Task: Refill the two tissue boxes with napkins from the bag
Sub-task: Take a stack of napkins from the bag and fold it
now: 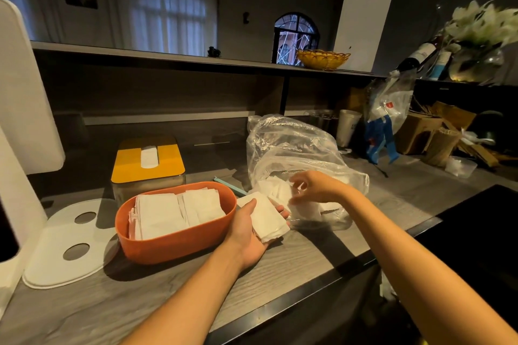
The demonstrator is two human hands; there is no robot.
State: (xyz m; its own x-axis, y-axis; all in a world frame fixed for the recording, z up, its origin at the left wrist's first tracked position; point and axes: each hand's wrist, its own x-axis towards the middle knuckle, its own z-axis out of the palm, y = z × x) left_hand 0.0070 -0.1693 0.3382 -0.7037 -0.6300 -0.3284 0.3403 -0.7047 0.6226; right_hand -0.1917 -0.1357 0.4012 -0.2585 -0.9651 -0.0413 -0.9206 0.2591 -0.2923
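Left hand (253, 235) palm-up near the counter's (294, 269) front edge, thumb curled over a napkin stack (269, 218), just right of the open orange box (179, 244). Right hand (315, 187) at the plastic bag's (294, 154) mouth, fingers curled, blurred; grip unclear. Yellow-lidded box (147, 161) behind.

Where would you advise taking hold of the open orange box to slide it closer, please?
Probably the bare near rim of the orange box, gripped from above at the front: it has no handles, the napkins sit below the rim, and the left hand holding napkins crowds its right end.
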